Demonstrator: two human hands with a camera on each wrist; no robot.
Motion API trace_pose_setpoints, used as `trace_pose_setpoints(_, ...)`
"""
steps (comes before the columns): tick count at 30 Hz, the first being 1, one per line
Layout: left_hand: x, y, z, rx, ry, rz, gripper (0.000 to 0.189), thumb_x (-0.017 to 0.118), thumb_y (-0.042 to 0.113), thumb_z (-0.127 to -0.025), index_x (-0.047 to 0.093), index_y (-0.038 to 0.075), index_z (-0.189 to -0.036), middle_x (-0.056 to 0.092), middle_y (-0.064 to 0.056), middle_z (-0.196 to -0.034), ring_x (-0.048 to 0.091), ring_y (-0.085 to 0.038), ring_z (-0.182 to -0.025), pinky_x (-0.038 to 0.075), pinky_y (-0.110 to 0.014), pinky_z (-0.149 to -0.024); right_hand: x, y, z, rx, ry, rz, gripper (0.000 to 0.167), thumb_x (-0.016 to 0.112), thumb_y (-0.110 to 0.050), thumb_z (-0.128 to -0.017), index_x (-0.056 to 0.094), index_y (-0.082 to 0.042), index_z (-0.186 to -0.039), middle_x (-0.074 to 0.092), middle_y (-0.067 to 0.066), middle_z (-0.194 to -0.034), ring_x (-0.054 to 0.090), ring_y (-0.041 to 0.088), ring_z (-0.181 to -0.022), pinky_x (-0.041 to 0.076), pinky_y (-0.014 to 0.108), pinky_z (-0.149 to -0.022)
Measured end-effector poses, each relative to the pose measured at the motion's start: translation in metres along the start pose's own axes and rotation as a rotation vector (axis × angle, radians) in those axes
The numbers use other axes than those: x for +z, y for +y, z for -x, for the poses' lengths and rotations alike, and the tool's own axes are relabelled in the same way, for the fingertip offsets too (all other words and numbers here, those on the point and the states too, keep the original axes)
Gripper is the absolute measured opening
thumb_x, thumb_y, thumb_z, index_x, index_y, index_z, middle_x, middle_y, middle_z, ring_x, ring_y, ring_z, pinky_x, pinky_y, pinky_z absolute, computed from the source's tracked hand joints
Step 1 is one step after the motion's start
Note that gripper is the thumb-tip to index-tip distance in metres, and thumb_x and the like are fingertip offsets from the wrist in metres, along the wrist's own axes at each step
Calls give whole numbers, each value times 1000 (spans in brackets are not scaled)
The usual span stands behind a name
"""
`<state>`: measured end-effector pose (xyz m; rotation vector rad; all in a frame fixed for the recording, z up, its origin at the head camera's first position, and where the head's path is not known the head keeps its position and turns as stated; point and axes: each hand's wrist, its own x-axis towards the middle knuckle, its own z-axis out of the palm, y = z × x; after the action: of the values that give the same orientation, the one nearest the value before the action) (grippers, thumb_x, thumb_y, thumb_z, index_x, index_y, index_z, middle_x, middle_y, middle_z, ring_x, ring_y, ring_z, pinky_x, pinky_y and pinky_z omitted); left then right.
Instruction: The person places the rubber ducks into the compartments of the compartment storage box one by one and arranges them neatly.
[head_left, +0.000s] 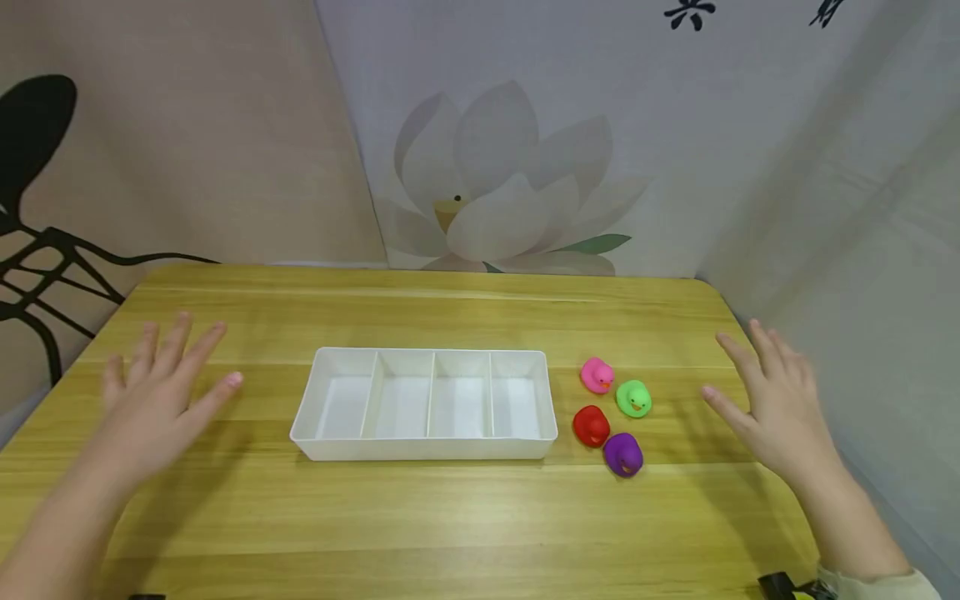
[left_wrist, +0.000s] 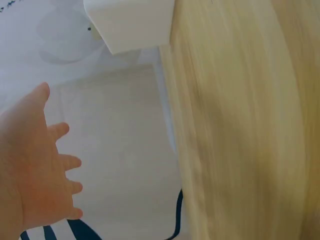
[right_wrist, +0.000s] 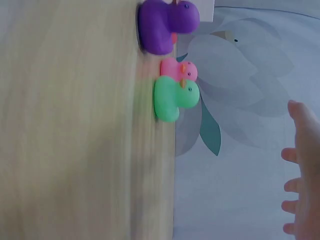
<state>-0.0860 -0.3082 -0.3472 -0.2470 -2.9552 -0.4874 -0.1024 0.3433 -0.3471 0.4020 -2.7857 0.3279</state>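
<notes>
Both hands hover over the table with fingers spread, holding nothing. The left hand (head_left: 161, 392) is at the table's left side, apart from a white tray (head_left: 423, 450) with several compartments in a row. Over the right side is the right hand (head_left: 783, 404). Between it and the tray sit rubber ducks: a pink duck (head_left: 597, 376), a green duck (head_left: 633, 399), a red duck (head_left: 591, 427) and a purple duck (head_left: 623, 455). In the right wrist view the purple duck (right_wrist: 162, 25) and green duck (right_wrist: 172, 97) partly hide the others. No hand touches a duck or the tray.
The wooden table (head_left: 450, 533) reaches back to a pale curtain (head_left: 540, 50) printed with a lotus flower. A black chair (head_left: 52, 242) stands beyond the table's left edge. More pale cloth (head_left: 885, 275) hangs along the right side.
</notes>
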Motion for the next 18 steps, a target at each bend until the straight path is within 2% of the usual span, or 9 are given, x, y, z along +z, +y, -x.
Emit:
trace_pose_setpoints(7,9,11,1,64,36,142,67,50,32,-99,15,17,-155,-3,-18,-158,-15,-41,-139,-23,-63,-98,9,-11,7,-14,56,-162,65,63,-30,-91,37,-9,-147,18,23,-154,12,47,-138,2,67,-106)
trace_pose_setpoints(13,20,13,-1,126,96,250,65,54,24,-98,22,14,-153,5,-21,-157,-6,-45,-140,-17,-64,-102,16,-21,13,-11,76,-244,62,68,-22,-88,42,-9,-144,25,20,-152,23,50,-132,18,74,-97)
trace_pose_setpoints(18,28,14,-1,128,105,331,62,56,20,-97,27,14,-152,12,-23,-156,1,-46,-140,-11,-64,-105,23,-29,18,-37,90,-300,60,70,-18,-87,46,-8,-141,31,21,-148,30,51,-127,23,74,-93)
